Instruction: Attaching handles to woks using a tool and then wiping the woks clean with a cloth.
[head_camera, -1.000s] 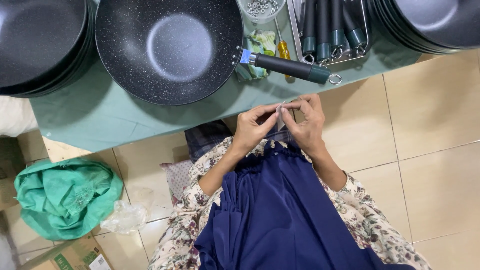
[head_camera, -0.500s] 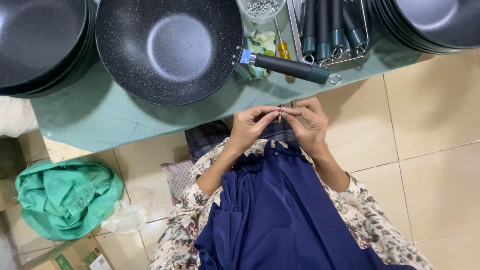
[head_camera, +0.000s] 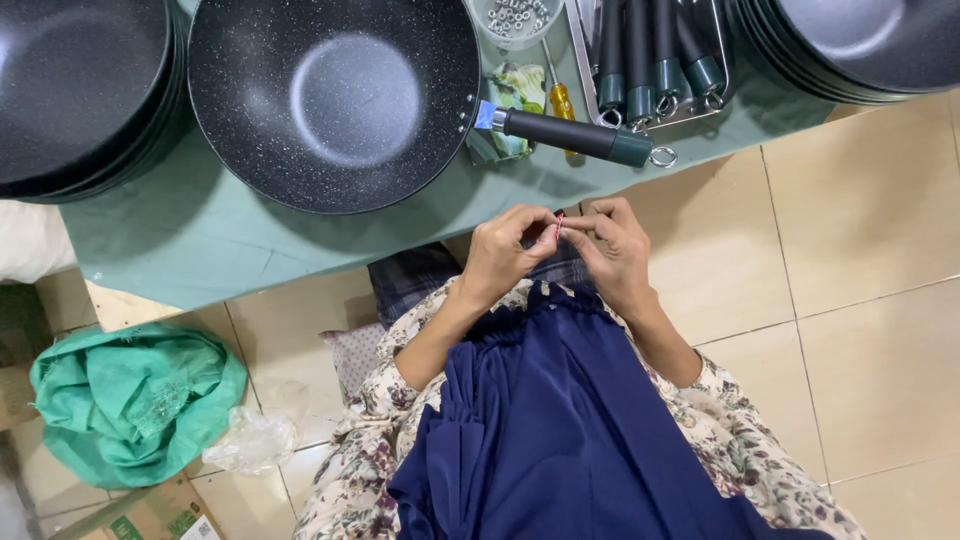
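Already 1 handle (head_camera: 575, 135) is fitted to the wok (head_camera: 335, 95) on the worktop (head_camera: 200, 240); a tiny red piece (head_camera: 558, 225) is pinched between left hand (head_camera: 500, 255) and right hand (head_camera: 615, 250), more handles (head_camera: 650, 50) unfitted.

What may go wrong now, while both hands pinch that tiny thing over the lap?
The small red piece is pinched only by fingertips of the left hand and right hand, above the lap and tiled floor; it may slip and get lost. The pan's handle juts past the table edge, so a rising arm might knock it.
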